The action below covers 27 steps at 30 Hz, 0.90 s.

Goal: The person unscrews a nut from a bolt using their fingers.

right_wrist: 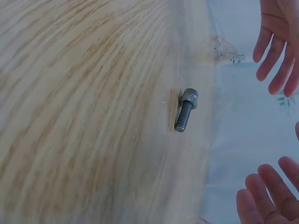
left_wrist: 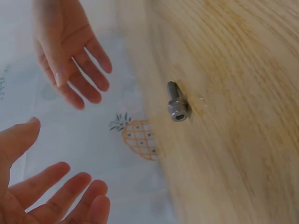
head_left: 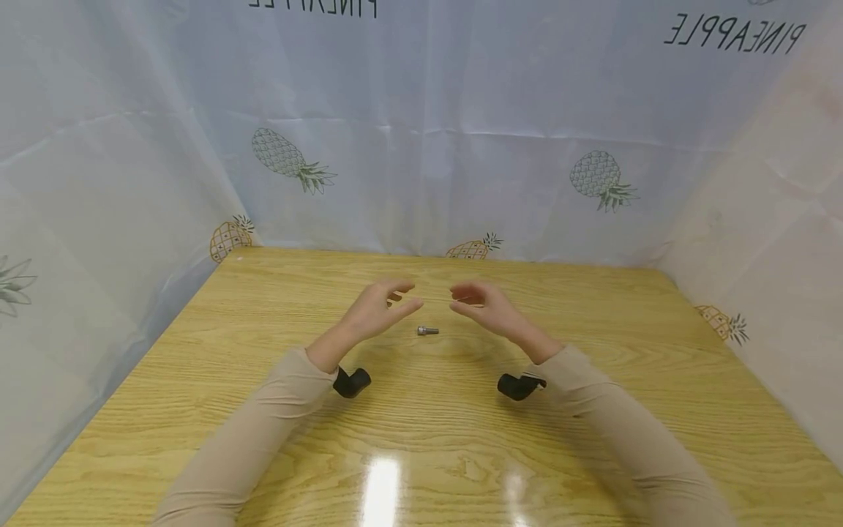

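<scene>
The counter [head_left: 560, 293] is a broad yellowish wood-grain surface with a glossy finish; at its near side it throws back a bright streak of light [head_left: 380, 492], with a fainter patch to the right of it. A pale curtain [head_left: 421, 190] hangs along the back and both sides. It is printed with green pineapples [head_left: 276, 151], smaller orange pineapples [head_left: 229, 240] low down near the counter's edges, and the dark word "PINEAPPLE" [head_left: 734, 34] in mirror writing. Creases run across the cloth.

One metal bolt [head_left: 428, 331] lies on its side around the middle of the counter, its thick socket head toward the left and its threaded end toward the right. The left hand [head_left: 373, 311] and right hand [head_left: 492, 311] hang above the counter on either side of it, facing each other, well apart. The fingers of both are released, loosely bent and holding nothing. Beige sleeves [head_left: 266, 410] cover the forearms, and a black fitting [head_left: 353, 383] shows at each wrist.
</scene>
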Each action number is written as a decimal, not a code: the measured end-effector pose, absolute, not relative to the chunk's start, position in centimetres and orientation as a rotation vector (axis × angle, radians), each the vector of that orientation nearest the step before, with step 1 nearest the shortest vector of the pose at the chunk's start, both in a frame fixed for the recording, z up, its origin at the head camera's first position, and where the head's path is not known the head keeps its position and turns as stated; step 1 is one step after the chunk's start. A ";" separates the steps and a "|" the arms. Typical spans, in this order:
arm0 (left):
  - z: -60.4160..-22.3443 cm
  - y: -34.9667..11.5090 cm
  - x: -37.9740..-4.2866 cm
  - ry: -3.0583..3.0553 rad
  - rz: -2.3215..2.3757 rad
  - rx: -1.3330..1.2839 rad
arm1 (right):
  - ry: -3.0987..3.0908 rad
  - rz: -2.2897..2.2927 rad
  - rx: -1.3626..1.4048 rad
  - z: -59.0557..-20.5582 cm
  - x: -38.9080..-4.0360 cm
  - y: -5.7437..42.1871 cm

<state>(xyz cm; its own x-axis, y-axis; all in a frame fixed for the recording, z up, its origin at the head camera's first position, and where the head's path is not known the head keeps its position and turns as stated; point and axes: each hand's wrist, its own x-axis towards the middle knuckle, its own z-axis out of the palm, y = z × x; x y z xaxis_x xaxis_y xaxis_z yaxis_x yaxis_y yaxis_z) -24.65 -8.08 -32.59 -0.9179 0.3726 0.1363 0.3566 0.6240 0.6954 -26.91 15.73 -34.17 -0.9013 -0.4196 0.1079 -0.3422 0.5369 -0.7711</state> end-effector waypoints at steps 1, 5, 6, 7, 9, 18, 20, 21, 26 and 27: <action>-32.8 -8.1 -24.7 2.802 1.206 0.626 | 2.661 -1.320 -0.633 -34.2 -27.0 15.7; -33.4 -8.1 -25.1 2.757 1.256 0.605 | 2.614 -1.334 -0.537 -34.6 -27.1 15.5; -33.5 -8.1 -25.2 2.745 1.268 0.595 | 2.605 -1.338 -0.516 -34.6 -27.2 15.4; -33.7 -8.0 -25.3 2.735 1.276 0.584 | 2.596 -1.339 -0.507 -34.8 -27.3 15.4; -34.0 -8.0 -25.5 2.725 1.274 0.565 | 2.566 -1.346 -0.487 -35.0 -27.4 15.3; -34.6 -7.4 -26.0 2.684 1.249 0.556 | 2.416 -1.388 -0.425 -35.9 -28.2 15.0; -34.8 -7.3 -26.0 2.673 1.252 0.556 | 2.415 -1.363 -0.404 -36.0 -28.3 14.9; -34.9 -7.3 -26.1 2.670 1.247 0.550 | 2.408 -1.353 -0.391 -36.1 -28.3 14.8; -35.5 -7.2 -26.3 2.672 1.203 0.524 | 2.398 -1.291 -0.318 -36.4 -28.4 14.5; -35.6 -7.2 -26.3 2.675 1.191 0.518 | 2.386 -1.298 -0.307 -36.5 -28.4 14.4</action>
<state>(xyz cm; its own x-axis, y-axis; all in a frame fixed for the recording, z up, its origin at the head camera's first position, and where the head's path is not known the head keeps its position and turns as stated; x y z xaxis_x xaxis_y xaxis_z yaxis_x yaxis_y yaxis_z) -26.34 -7.15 -35.55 -0.9257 0.3782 -0.0112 0.2447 0.6210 0.7447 -28.40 14.44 -36.53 -0.8934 -0.3769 -0.2445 0.0005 0.5435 -0.8394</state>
